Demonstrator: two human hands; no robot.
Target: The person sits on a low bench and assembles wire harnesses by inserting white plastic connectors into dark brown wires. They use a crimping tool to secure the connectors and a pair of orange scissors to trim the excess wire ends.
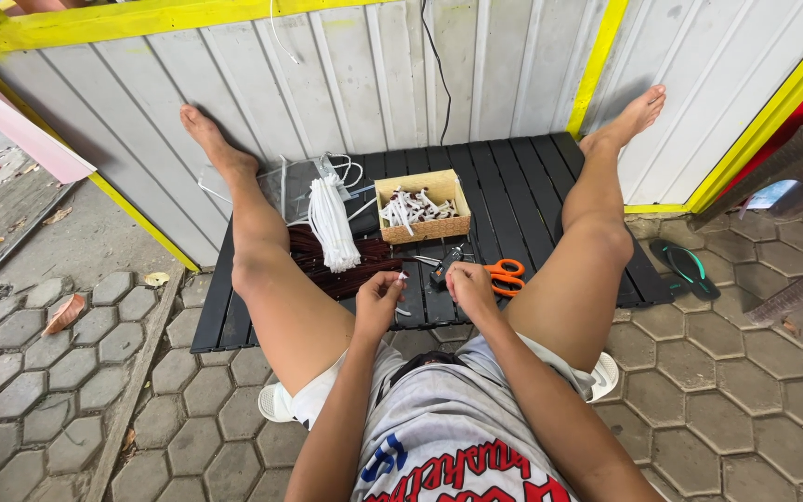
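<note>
Head view. The person sits on paving stones (67,372) with legs spread, feet against a corrugated wall (374,74). A black slatted panel (532,195) lies between the legs.

Left hand (378,299): fingers curled, thumb and forefinger pinching a small white piece (403,276) at the fingertips. It hovers just above the near edge of the panel.

Right hand (469,284): fingers pressed together in a pinch; what it holds is too small to tell. It sits just right of the left hand, the two close but apart.

Orange-handled scissors (504,275) lie on the panel, just right of the right hand. A dark tool (445,263) lies just beyond that hand.

A cardboard box (422,206) holding small white pieces stands farther back, centre of the panel. A bundle of white cords (332,223) lies to its left, over a dark red mass (327,260) beside the left knee. Clear plastic (295,181) lies at the far left by the wall.

A dark sandal (687,267) lies on the paving at right.
</note>
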